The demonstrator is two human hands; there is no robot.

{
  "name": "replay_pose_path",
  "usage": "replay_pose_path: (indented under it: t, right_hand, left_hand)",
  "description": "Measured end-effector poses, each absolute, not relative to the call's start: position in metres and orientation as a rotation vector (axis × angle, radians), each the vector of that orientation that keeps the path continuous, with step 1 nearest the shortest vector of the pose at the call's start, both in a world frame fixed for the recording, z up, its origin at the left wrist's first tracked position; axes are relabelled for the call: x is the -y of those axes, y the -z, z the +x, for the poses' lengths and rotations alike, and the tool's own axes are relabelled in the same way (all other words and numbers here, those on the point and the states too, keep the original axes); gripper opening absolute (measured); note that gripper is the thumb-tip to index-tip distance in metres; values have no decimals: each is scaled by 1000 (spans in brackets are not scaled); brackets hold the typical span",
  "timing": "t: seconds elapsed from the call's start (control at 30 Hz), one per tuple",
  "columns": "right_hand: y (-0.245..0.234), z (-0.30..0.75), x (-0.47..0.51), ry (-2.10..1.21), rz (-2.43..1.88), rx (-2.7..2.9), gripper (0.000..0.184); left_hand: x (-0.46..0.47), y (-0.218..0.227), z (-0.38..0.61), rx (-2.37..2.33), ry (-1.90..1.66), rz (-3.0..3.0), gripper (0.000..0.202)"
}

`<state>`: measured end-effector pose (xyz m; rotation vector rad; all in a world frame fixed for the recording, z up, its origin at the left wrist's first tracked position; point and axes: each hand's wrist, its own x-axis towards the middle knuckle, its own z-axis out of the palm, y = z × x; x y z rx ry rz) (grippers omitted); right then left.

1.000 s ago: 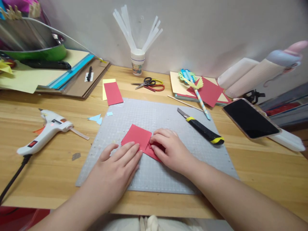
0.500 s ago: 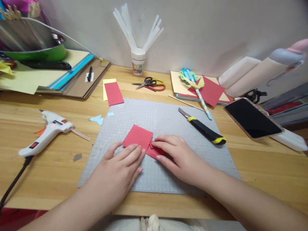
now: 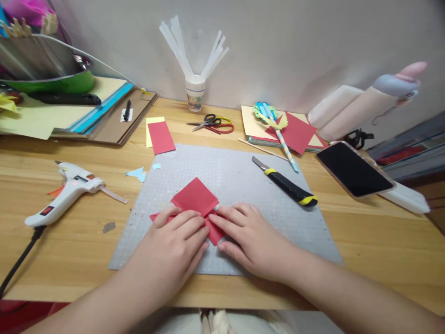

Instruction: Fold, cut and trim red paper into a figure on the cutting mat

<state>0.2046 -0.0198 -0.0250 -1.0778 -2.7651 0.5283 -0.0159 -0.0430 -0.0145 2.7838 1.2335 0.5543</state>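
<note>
Folded red paper [image 3: 195, 195] lies on the grey cutting mat [image 3: 274, 241], its square flap pointing away from me. A pointed red corner sticks out at the left, and another red part shows between my hands. My left hand [image 3: 177, 236] lies flat over the paper's lower left, fingers stretched out and pressing on it. From the right, my right hand [image 3: 245, 236] rests its fingertips on the lower right part, fingers extended. Both hands hide much of the paper's folds.
A utility knife [image 3: 287, 183] with bare blade lies on the mat's right. Left are a glue gun [image 3: 74, 188] and blue scraps [image 3: 136, 173]. Behind stand scissors [image 3: 210, 122], red paper rectangles [image 3: 162, 138] and a cup of glue sticks [image 3: 195, 95]. A phone [image 3: 354, 168] is at right.
The red paper has opened out: a pointed corner now shows at the left and a larger part at the bottom. My right hand has moved slightly toward me. The view has shifted a little.
</note>
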Motion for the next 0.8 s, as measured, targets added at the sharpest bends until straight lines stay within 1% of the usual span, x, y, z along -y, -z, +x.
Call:
replay_pose_path:
  t: [0.13, 0.27, 0.4, 0.57, 0.7, 0.8]
  right_hand:
    - [28, 198, 21, -485, -1095, 2759, 47]
    - [31, 197, 18, -460, -1107, 2726, 43]
    - [32, 198, 19, -411, -999, 2758, 41]
    - [30, 194, 19, -359, -1008, 2754, 36]
    - [29, 202, 11, -530, -954, 2734, 30]
    - [28, 213, 7, -678, -949, 2615, 32]
  left_hand:
    - [52, 23, -15, -1288, -627, 2751, 26]
    - [56, 30, -16, -1398, -629, 2674, 25]
    - [55, 32, -16, -1389, -678, 2672, 27]
    - [53, 31, -15, -1380, -678, 2701, 26]
    - [52, 28, -14, -1382, -635, 2727, 25]
    - [50, 27, -14, -1419, -657, 2659, 23]
